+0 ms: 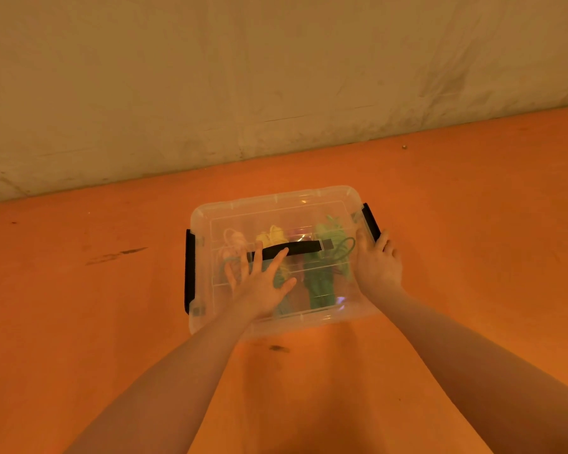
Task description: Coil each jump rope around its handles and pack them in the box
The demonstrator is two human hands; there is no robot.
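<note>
Box (276, 204) on the orange floor (79, 306), clear lid (335, 204) on, long axis left to right, coiled ropes (322, 283) visible inside. Left hand (259, 283) flat on the lid, fingers spread and straight, pressing near the black carry handle (305, 248). Right hand (377, 260) at the right end, fingers curled onto the black right latch (370, 221), thumb on the lid. Left latch (190, 273) well apart from both hands, nearer the left one. Probably latching next: right clip first, then the left.
</note>
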